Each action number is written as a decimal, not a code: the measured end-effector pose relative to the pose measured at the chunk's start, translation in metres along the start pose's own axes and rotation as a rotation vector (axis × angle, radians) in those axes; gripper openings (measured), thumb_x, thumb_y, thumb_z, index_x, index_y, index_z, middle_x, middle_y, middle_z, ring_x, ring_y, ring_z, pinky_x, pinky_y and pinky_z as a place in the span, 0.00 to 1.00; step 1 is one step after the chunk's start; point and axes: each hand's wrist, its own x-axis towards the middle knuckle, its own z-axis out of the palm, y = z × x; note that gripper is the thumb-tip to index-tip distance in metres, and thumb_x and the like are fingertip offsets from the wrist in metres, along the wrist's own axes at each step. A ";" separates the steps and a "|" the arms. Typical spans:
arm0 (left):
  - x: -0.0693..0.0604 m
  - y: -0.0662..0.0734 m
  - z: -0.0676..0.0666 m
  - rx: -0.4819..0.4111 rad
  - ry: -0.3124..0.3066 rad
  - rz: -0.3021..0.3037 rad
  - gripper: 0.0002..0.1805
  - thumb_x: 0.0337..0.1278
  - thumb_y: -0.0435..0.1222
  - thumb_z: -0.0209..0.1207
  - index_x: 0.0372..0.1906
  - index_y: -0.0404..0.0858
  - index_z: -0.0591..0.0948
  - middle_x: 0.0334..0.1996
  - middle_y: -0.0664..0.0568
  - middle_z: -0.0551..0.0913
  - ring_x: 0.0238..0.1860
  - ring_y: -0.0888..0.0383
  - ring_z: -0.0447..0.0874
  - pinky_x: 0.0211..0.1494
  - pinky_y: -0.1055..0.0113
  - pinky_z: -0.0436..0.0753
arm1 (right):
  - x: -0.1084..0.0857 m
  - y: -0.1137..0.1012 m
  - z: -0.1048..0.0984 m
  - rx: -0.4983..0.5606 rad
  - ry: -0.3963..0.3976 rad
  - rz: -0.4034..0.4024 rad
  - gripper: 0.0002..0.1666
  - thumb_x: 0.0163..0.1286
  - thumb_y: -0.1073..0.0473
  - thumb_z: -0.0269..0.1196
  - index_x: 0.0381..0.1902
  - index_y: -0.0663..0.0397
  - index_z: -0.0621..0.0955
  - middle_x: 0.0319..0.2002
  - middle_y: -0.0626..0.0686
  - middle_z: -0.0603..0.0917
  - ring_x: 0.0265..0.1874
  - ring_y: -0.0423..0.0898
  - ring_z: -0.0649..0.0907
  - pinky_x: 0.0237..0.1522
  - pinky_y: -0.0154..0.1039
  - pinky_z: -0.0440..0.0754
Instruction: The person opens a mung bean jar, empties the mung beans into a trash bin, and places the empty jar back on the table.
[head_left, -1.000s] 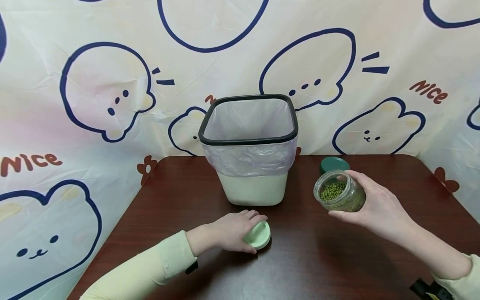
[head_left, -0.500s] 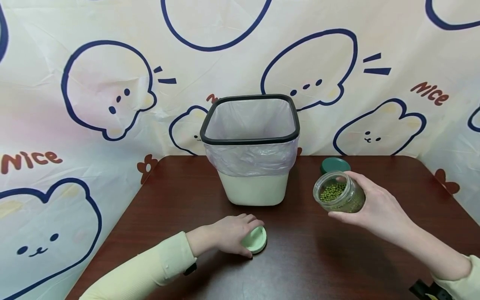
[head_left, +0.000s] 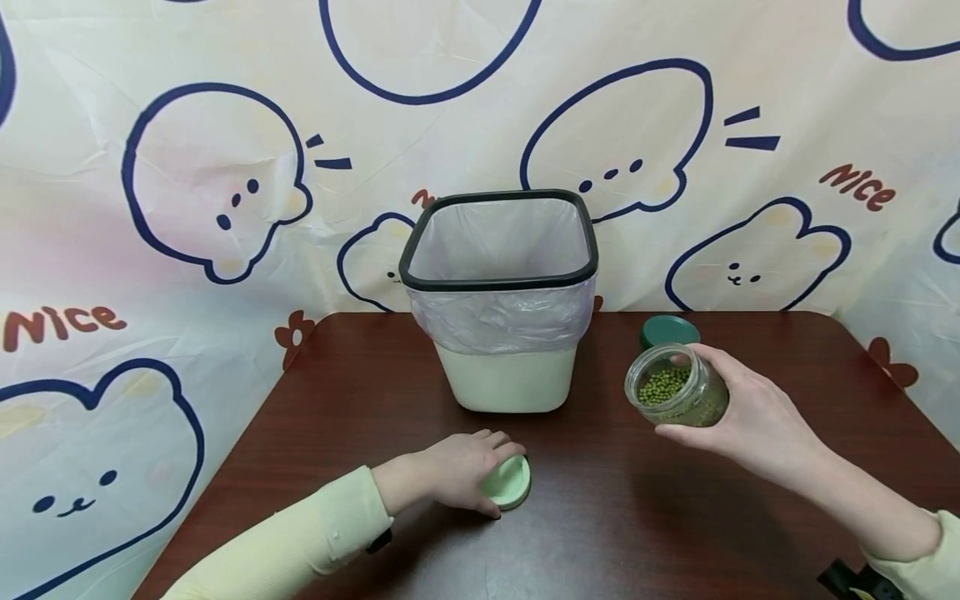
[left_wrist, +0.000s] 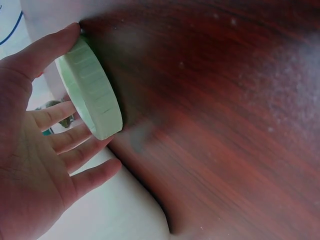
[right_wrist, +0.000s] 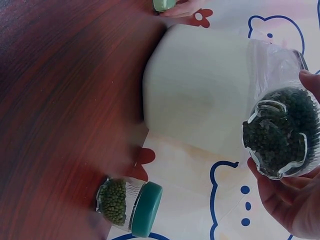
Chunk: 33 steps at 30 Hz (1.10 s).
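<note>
My left hand (head_left: 459,472) grips a light green jar lid (head_left: 512,483) by its rim, low over the table; whether the lid touches it I cannot tell. In the left wrist view, my thumb and fingers sit on opposite edges of the lid (left_wrist: 95,92). My right hand (head_left: 761,417) holds a clear, uncovered jar (head_left: 693,400) of small green beans (head_left: 663,386), tilted with its mouth to the left, above the table. Its base (right_wrist: 277,137) faces the right wrist camera, with beans against it.
A bin (head_left: 506,379) with a black rim and a pale plastic liner stands at the table's back middle. Behind my right hand is a second bean jar (right_wrist: 114,200) with a dark green lid (head_left: 670,329). A printed cloth (head_left: 450,142) hangs behind the brown table (head_left: 360,400).
My left hand has shifted slightly left and nearer to me with the light green lid. My right hand and its jar have stayed almost still.
</note>
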 end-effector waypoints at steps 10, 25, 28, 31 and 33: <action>0.001 -0.001 0.000 0.006 0.003 0.003 0.46 0.41 0.58 0.72 0.66 0.46 0.69 0.54 0.57 0.73 0.50 0.62 0.72 0.46 0.70 0.77 | -0.001 0.001 0.000 0.009 -0.003 0.013 0.55 0.44 0.40 0.79 0.64 0.60 0.68 0.53 0.64 0.78 0.46 0.61 0.78 0.40 0.65 0.78; -0.018 0.001 -0.047 -0.037 0.207 0.019 0.42 0.51 0.58 0.66 0.68 0.41 0.68 0.63 0.51 0.71 0.61 0.56 0.71 0.58 0.61 0.75 | -0.001 0.003 0.001 0.019 0.001 0.014 0.54 0.45 0.41 0.79 0.64 0.58 0.69 0.53 0.64 0.77 0.46 0.61 0.78 0.41 0.65 0.78; -0.024 0.001 -0.060 -0.041 0.265 0.043 0.40 0.52 0.57 0.66 0.66 0.42 0.70 0.61 0.52 0.72 0.60 0.57 0.72 0.58 0.61 0.75 | 0.000 0.004 0.002 0.021 0.004 0.010 0.53 0.45 0.41 0.79 0.63 0.58 0.69 0.53 0.64 0.77 0.46 0.61 0.79 0.41 0.65 0.78; -0.029 0.002 -0.074 -0.039 0.335 0.075 0.36 0.54 0.55 0.65 0.64 0.41 0.72 0.60 0.53 0.73 0.60 0.58 0.72 0.58 0.62 0.75 | 0.000 0.004 0.002 0.021 0.005 0.008 0.54 0.45 0.41 0.79 0.63 0.58 0.69 0.53 0.63 0.77 0.46 0.61 0.79 0.41 0.65 0.78; -0.031 0.002 -0.083 -0.031 0.409 0.110 0.33 0.56 0.52 0.65 0.63 0.41 0.75 0.59 0.54 0.75 0.59 0.58 0.73 0.58 0.62 0.75 | 0.001 0.004 0.002 0.023 0.005 0.008 0.54 0.44 0.41 0.79 0.63 0.58 0.69 0.53 0.63 0.77 0.46 0.61 0.79 0.41 0.65 0.78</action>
